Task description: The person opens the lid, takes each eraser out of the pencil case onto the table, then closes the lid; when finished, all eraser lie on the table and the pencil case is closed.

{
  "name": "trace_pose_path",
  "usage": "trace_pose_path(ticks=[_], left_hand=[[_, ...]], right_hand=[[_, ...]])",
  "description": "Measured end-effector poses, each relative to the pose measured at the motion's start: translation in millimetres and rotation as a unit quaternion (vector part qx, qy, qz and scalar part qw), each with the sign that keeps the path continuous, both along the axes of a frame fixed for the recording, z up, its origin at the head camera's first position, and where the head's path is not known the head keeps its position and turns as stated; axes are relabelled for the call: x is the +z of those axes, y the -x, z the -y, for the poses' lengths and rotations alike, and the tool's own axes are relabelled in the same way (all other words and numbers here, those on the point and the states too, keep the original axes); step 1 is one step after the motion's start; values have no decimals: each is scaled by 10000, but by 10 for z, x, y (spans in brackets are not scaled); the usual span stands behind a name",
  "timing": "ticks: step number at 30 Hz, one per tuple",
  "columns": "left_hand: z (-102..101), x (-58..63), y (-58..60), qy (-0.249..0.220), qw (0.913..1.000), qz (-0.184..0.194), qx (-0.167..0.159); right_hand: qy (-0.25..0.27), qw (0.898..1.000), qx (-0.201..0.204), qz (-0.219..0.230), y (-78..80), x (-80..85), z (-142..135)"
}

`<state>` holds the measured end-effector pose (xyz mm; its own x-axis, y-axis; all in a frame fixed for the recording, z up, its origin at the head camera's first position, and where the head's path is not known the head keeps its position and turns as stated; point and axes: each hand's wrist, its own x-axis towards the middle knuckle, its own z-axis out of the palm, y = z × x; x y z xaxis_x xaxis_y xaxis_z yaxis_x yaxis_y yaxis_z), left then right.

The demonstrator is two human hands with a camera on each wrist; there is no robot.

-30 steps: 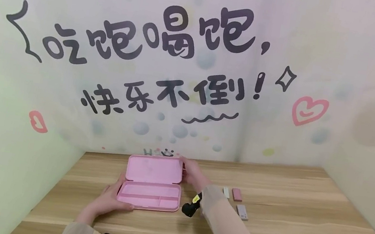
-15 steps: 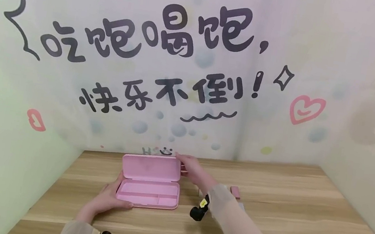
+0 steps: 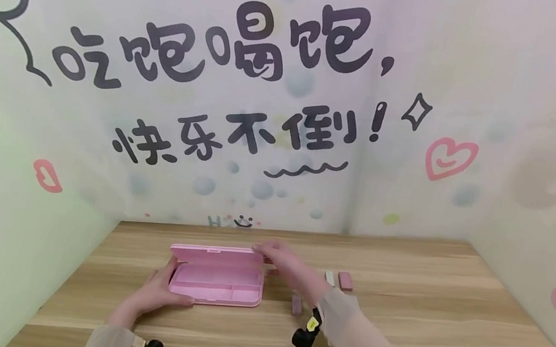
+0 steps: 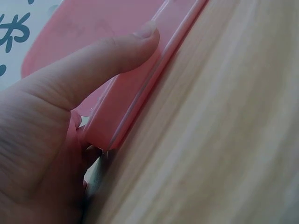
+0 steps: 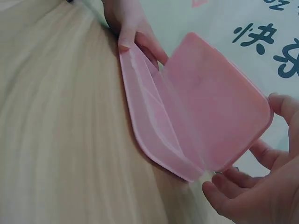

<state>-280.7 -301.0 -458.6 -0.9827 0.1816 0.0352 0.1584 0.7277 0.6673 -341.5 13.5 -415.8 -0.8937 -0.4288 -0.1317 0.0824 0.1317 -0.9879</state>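
Note:
A pink pencil case (image 3: 215, 294) lies on the wooden table, its hinged lid (image 3: 218, 255) tilted partway down over the compartmented base. My left hand (image 3: 154, 292) holds the base's left end, thumb (image 4: 135, 46) along the front wall and fingers behind the end. At the lid's right end is my right hand (image 3: 286, 265); in the right wrist view its fingertips (image 5: 276, 101) curl about the lid's corner and side edge. The visible base compartments contain nothing.
White (image 3: 329, 278), pink (image 3: 345, 281) and purple (image 3: 296, 304) eraser-like blocks lie right of the case, near the right forearm. A printed wall covering (image 3: 254, 194) rises behind the table (image 3: 450, 316).
The lid has swung from standing upright to leaning forward over the base, my right hand moving down with it. My left hand keeps its hold on the base.

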Motion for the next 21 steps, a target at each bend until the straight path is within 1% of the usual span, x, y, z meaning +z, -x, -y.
trace_pose_path(ticks=[5,8,10,13,15,21], left_hand=[[-10,12,-10,52,9999,-94,32],[-12,30,-17,-86,9999,30,67],[-9,47,-22,-293,9994,151,65],[7,56,-18,-739,9967,346,43],[20,57,-15,-1044,9936,423,-47],[52,44,-2,-1737,9828,555,-276]], right_hand=[[-25,9999,-90,129,-89,-84,3],[-156,9996,-124,184,-133,-113,-10],[-291,9993,-129,174,-165,-121,-24],[-410,9990,-93,134,-202,-132,-44],[-513,9986,-95,108,-214,-142,-52],[-471,9988,-91,-114,-231,-173,-38]])
